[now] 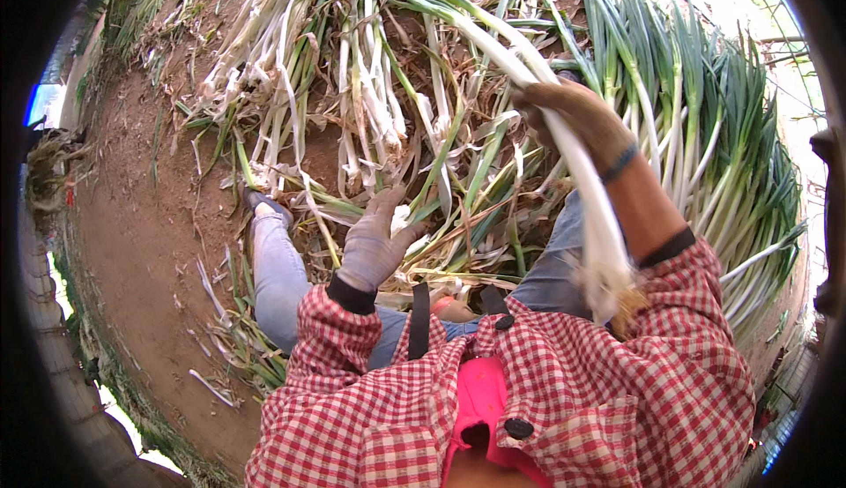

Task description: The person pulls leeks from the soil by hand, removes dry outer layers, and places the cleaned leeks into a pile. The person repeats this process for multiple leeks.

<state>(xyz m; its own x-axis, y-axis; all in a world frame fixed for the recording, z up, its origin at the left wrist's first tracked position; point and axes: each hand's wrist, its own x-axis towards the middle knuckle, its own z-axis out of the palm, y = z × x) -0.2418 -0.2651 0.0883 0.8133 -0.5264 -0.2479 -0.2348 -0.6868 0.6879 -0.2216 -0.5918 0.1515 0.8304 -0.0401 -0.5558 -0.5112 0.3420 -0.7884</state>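
My right hand (575, 118), in a brown glove, is closed around the white shafts of a few long green onions (585, 177). Their blurred roots hang down beside my checked sleeve, and their green leaves reach up and left. My left hand (380, 240), in a pale glove, is held over the peeled leaves with its fingers apart and nothing in it. Under and between the hands lies a loose heap of stripped onion leaves (482, 203). On the right is a dense row of green onions (700, 151) with white shafts and dark green tops.
Untrimmed onions with dry, pale outer leaves (370, 104) lie on the soil ahead. My bent legs in jeans (281, 276) flank the leaf heap. Brown soil (152, 243) stretches to the left, with scattered leaf scraps (211, 389) near my left leg.
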